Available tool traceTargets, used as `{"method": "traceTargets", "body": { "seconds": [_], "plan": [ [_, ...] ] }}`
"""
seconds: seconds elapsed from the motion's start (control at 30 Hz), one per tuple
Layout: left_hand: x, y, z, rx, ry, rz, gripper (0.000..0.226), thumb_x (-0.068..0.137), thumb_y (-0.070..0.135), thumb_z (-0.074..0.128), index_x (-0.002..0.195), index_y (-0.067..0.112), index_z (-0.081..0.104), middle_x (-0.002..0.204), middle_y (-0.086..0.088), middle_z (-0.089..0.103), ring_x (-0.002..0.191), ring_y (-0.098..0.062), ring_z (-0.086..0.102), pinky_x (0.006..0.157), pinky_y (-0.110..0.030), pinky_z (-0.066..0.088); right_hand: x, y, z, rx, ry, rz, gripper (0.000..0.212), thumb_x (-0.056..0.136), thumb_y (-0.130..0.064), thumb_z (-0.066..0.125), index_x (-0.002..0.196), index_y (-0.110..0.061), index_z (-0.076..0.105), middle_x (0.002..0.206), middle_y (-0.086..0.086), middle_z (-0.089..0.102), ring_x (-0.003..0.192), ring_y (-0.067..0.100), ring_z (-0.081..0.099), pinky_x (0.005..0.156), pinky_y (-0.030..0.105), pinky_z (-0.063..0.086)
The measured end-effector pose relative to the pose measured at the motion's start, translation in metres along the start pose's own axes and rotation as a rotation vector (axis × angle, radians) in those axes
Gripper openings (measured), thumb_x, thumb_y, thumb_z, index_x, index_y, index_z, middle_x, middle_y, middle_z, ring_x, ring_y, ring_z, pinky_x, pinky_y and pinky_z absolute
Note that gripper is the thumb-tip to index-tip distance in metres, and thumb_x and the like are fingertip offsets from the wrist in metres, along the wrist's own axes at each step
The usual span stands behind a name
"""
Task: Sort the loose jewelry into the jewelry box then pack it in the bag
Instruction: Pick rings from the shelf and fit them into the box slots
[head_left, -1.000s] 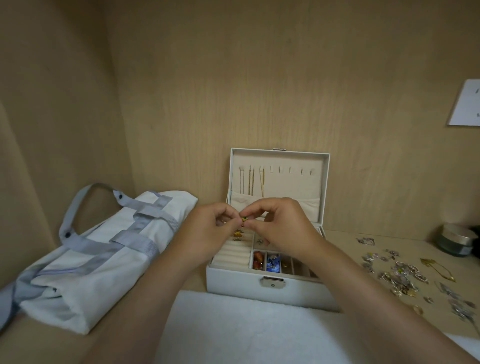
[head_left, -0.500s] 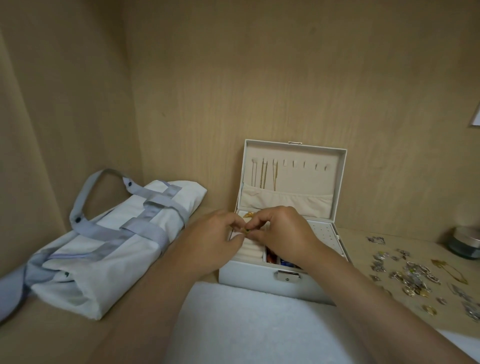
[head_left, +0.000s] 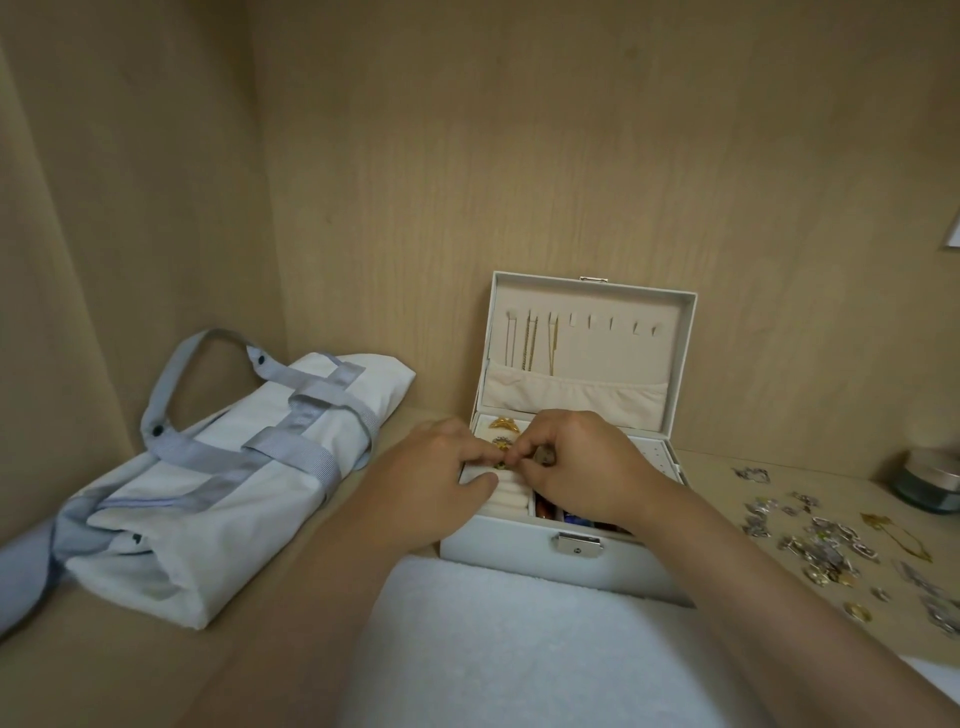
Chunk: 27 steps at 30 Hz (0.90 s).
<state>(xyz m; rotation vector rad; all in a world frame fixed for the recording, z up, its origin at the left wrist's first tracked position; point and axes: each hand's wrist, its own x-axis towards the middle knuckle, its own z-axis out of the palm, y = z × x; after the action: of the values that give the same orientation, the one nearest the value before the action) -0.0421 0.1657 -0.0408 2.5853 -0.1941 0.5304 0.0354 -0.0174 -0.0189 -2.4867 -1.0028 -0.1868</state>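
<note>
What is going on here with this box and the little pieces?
A person is sorting jewelry. The left hand and the right hand pinch one small piece over the ring rolls of the open box. Chains hang in the lid. A pile of loose jewelry lies to the right of the box, not yet sorted. The bag lies to the left, and the box is not in it.

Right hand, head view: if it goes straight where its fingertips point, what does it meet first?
The right hand points left, slightly down. First in line after the small jewelry piece it pinches: the left hand, fingertips almost touching. Depth is unclear; the jewelry box ring rolls lie below.
</note>
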Motion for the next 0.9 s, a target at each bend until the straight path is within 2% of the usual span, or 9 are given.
{"method": "traceTargets", "body": {
  "seconds": [0.13, 0.23, 0.33, 0.4, 0.53, 0.67, 0.8, 0.9],
  "plan": [
    [-0.001, 0.001, 0.001, 0.009, -0.004, -0.005, 0.033, 0.093, 0.039, 0.061, 0.125, 0.043, 0.064, 0.1, 0.019, 0.052, 0.104, -0.003, 0.045, 0.086, -0.02, 0.039, -0.001, 0.0, 0.0, -0.029, 0.005, -0.019, 0.018, 0.085, -0.023, 0.066, 0.094, -0.036, 0.076, 0.099, -0.015, 0.065, 0.09, 0.005, 0.062, 0.079, 0.034, 0.054],
    [-0.001, 0.004, 0.0, 0.043, 0.059, 0.005, 0.031, 0.092, 0.04, 0.062, 0.123, 0.04, 0.066, 0.105, 0.019, 0.053, 0.109, -0.004, 0.046, 0.09, -0.024, 0.042, -0.004, 0.002, -0.002, 0.037, 0.034, -0.033, 0.018, 0.086, -0.022, 0.067, 0.095, -0.035, 0.076, 0.098, -0.015, 0.065, 0.09, 0.007, 0.062, 0.081, 0.036, 0.054],
    [0.0, 0.011, -0.001, 0.057, 0.164, 0.042, 0.028, 0.091, 0.037, 0.064, 0.118, 0.036, 0.068, 0.105, 0.019, 0.055, 0.103, -0.004, 0.047, 0.087, -0.025, 0.043, -0.009, 0.007, -0.015, 0.116, 0.083, -0.022, 0.019, 0.087, -0.022, 0.067, 0.097, -0.036, 0.075, 0.097, -0.018, 0.064, 0.093, 0.005, 0.061, 0.085, 0.035, 0.054],
    [0.003, 0.021, 0.0, 0.05, 0.188, 0.072, 0.025, 0.091, 0.036, 0.064, 0.115, 0.037, 0.068, 0.103, 0.02, 0.056, 0.102, -0.004, 0.049, 0.087, -0.027, 0.045, -0.016, 0.015, -0.028, 0.142, 0.105, -0.009, 0.017, 0.088, -0.024, 0.068, 0.1, -0.034, 0.075, 0.098, -0.018, 0.066, 0.093, 0.0, 0.061, 0.086, 0.029, 0.052],
    [0.017, 0.053, 0.012, 0.001, 0.128, 0.136, 0.023, 0.09, 0.035, 0.062, 0.113, 0.038, 0.068, 0.104, 0.02, 0.06, 0.1, -0.002, 0.053, 0.087, -0.032, 0.05, -0.043, 0.045, -0.06, 0.117, 0.132, 0.049, 0.016, 0.09, -0.026, 0.068, 0.102, -0.035, 0.075, 0.098, -0.019, 0.067, 0.077, -0.014, 0.055, 0.071, 0.014, 0.039],
    [0.039, 0.099, 0.034, -0.027, 0.034, 0.186, 0.02, 0.09, 0.036, 0.061, 0.109, 0.038, 0.067, 0.098, 0.021, 0.061, 0.095, 0.0, 0.05, 0.086, -0.032, 0.049, -0.084, 0.086, -0.092, 0.149, 0.167, 0.164, 0.015, 0.092, -0.021, 0.067, 0.101, -0.03, 0.075, 0.094, -0.016, 0.067, 0.066, -0.018, 0.054, 0.058, 0.005, 0.039],
    [0.06, 0.146, 0.065, -0.045, -0.051, 0.249, 0.021, 0.09, 0.039, 0.058, 0.108, 0.036, 0.068, 0.094, 0.023, 0.06, 0.089, 0.002, 0.049, 0.084, -0.03, 0.049, -0.124, 0.128, -0.114, 0.094, 0.153, 0.28, 0.014, 0.092, -0.022, 0.068, 0.096, -0.034, 0.072, 0.093, -0.017, 0.066, 0.063, -0.02, 0.053, 0.06, 0.005, 0.034],
    [0.071, 0.176, 0.092, -0.046, -0.106, 0.277, 0.02, 0.09, 0.038, 0.06, 0.107, 0.034, 0.069, 0.091, 0.021, 0.06, 0.083, 0.002, 0.047, 0.08, -0.024, 0.045, -0.149, 0.155, -0.122, 0.058, 0.144, 0.366, 0.014, 0.09, -0.024, 0.07, 0.098, -0.035, 0.073, 0.093, -0.017, 0.067, 0.064, -0.016, 0.055, 0.062, 0.012, 0.037]
  ]
}}
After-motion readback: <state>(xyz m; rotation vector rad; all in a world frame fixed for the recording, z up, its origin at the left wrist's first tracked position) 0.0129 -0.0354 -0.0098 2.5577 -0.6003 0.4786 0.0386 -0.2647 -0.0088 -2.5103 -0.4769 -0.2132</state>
